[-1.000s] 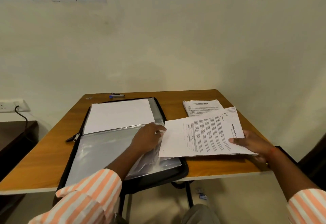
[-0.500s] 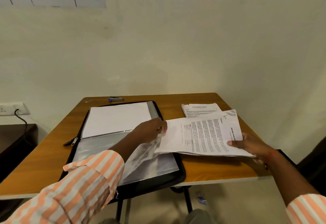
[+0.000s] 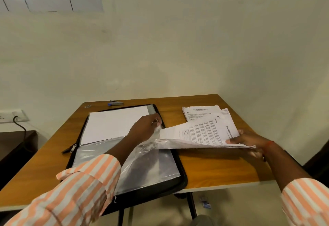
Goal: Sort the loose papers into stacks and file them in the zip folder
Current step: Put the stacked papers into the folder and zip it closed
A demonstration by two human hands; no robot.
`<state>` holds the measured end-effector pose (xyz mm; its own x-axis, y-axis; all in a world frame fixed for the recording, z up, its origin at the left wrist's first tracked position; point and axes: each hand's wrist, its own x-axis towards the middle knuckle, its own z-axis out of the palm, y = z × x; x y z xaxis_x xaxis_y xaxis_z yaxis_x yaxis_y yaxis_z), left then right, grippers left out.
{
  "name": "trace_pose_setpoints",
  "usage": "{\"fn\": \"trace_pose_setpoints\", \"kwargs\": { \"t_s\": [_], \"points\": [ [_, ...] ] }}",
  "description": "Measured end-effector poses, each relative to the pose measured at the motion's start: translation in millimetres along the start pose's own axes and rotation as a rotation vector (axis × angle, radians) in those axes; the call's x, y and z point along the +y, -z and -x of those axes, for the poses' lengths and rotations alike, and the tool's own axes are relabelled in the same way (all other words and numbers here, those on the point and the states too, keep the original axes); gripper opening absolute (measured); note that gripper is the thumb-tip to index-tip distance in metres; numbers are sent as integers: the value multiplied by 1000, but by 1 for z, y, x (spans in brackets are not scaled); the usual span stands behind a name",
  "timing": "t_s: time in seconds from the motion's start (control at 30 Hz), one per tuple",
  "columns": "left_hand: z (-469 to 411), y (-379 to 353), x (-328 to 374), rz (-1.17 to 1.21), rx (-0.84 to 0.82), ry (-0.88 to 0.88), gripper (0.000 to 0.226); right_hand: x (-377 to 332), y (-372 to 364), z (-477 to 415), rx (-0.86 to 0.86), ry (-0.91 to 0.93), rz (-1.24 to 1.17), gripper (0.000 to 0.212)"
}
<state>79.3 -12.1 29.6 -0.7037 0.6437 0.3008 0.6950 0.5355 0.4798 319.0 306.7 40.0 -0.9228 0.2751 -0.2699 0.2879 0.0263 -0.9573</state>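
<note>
- Fingers (image 3: 156, 121) of the left hand (image 3: 144, 127) are pinched on the clear plastic sleeve (image 3: 146, 156), lifted off the open zip folder (image 3: 181, 177).
- Printed sheaf (image 3: 201, 133) is gripped at its right edge by the right hand (image 3: 249, 142), leading edge at the sleeve's mouth.
- Corners could be snagged, pages buckled, if the mouth sags.
- Second paper stack (image 3: 199, 111) is left waiting on the wooden table (image 3: 213, 168).

Wooden table (image 3: 213, 168) with a light edge strip is sitting up against a cream wall, on dark metal legs. A black zip folder (image 3: 179, 176) is lying open flat across the left-middle part, its near corner hanging over the front edge, zipper pull trailing off its left side. A small stack of printed papers (image 3: 199, 112) is resting toward the back right, well apart from the folder. A little blue and silver stapler (image 3: 115, 103) is lying at the back edge, just behind the folder.
</note>
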Motion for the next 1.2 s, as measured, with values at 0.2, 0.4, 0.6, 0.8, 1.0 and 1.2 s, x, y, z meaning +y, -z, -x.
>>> {"fn": "trace_pose_setpoints", "kwargs": {
  "t_s": [0.2,0.4,0.6,0.8,1.0,1.2],
  "points": [
    [-4,2,3,-5,0,11,17,-6,6,-7,-35,-17,-75,51],
    [1,-2,6,13,-121,25,16,0,1,-18,-63,-41,-159,54],
    [43,-13,4,4,-192,22,21,-1,0,-37,42,-119,92,33],
    [96,-47,1,-224,-235,-38,59,16,1,-43,300,-76,99,23],
    [103,-51,10,-191,-233,15,65,21,-51,-57,320,40,294,11],
    [110,-45,11,-195,-203,10,65,14,-107,-60,254,153,460,16]
  ]
}}
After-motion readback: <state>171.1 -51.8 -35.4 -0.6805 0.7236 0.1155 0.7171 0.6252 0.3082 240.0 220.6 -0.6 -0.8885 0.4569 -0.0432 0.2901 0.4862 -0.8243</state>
